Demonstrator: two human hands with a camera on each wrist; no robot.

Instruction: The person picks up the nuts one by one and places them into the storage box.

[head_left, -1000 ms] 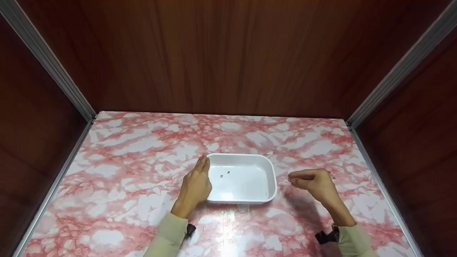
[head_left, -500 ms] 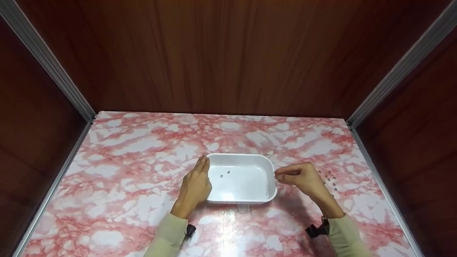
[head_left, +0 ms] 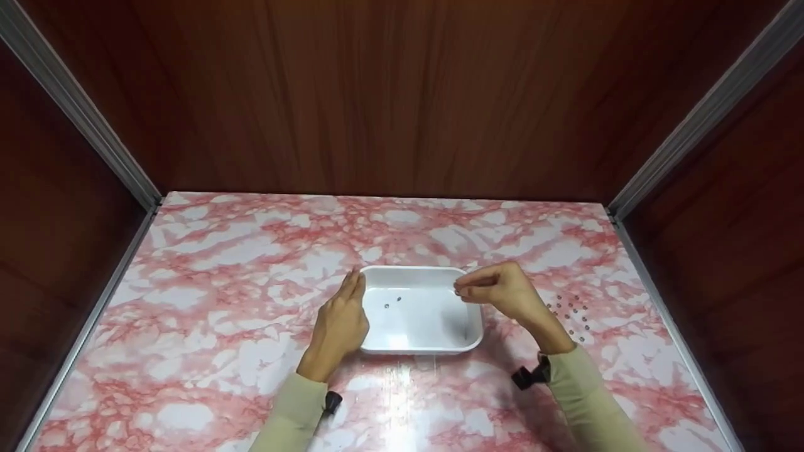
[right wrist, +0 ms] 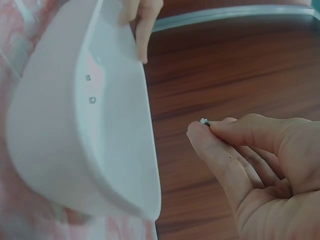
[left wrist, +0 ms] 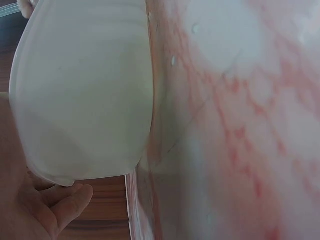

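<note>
A white rectangular tray with rounded corners stands on the marbled table. My left hand lies along its left wall with the fingers straight, touching the rim. Above the tray's right far corner, my right hand pinches a small silvery nut-like piece between thumb and fingertip. Two similar small pieces lie on the tray floor, toward its left side in the head view. The left wrist view shows the tray's outer wall with fingers by its rim.
Several more small pieces lie scattered on the table to the right of the tray, beside my right forearm. The red-and-white table is enclosed by dark wooden panels at the back and both sides.
My right hand has moved left and away from me, from beside the tray to over its right end, carrying the pinched piece. The scattered pieces have come into view. My left hand stays put.
</note>
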